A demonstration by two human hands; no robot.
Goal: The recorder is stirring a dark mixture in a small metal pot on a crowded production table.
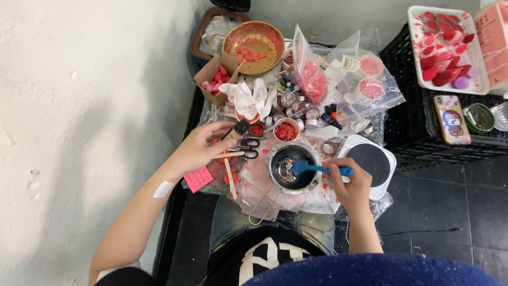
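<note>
right hand [353, 184] gripping a blue spatula [317, 169] in the metal pot [293, 167], left hand [203, 145] pinching a small dark bottle [241, 128]; clutter everywhere, pink tag [198, 179] at left edge

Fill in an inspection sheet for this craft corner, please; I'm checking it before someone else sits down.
Surface: low table, covered in plastic sheet with red splashes.
Job's things: metal pot of dark liquid; blue spatula dipped in it; small black-capped bottle.
Clutter: scissors, wooden sticks, small jars, gold bowl, plastic bags, hot plate.
Hands: left hand grips the bottle; right hand grips the spatula.
Cables: nothing seen.
Surroundings: white wall; black crates holding a tray of red pieces and a phone.
</note>
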